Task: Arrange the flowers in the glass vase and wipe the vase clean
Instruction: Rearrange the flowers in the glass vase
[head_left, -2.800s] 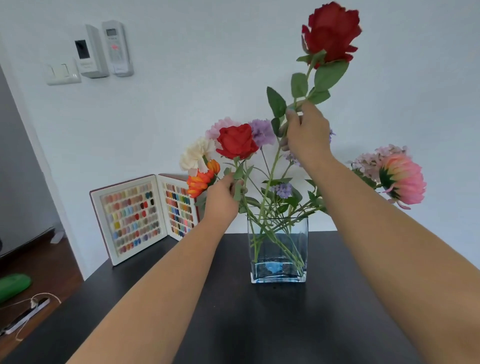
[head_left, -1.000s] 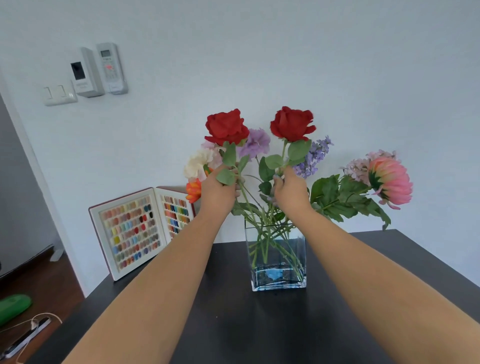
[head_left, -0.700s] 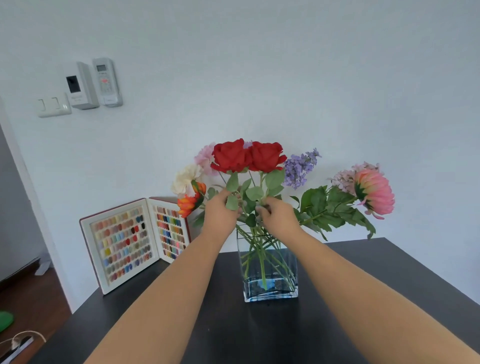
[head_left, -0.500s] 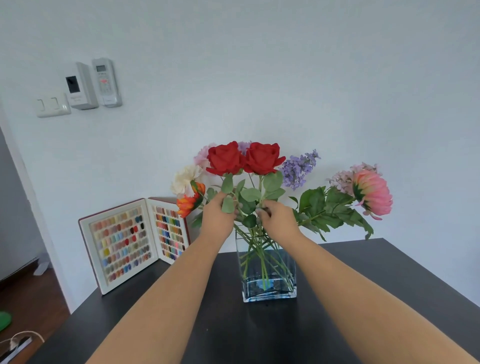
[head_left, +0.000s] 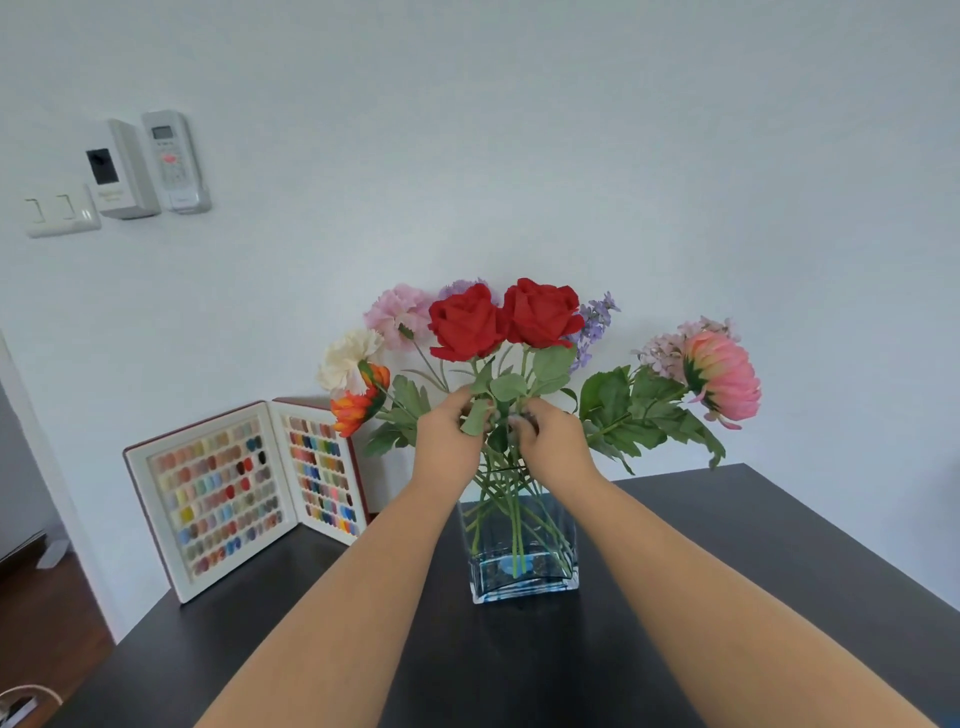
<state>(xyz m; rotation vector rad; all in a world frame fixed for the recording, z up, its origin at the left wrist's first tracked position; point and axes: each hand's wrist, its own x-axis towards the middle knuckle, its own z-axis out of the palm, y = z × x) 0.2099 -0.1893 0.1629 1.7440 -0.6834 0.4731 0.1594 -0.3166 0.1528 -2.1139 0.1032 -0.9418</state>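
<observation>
Two hands work above the glass vase (head_left: 523, 551), centred on the counter (head_left: 753, 597): our left hand (head_left: 448, 435) and right hand (head_left: 551, 441) each pinch a rose stem. Tugging sideways, we could topple it toward 3 o'clock, where the pink bloom (head_left: 723, 375) overhangs.

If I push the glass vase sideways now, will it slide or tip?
Probably slide: the glass vase is square with a flat base. It may tip toward the pink flower, which leans far out. It holds little water, so it is likely light.
</observation>
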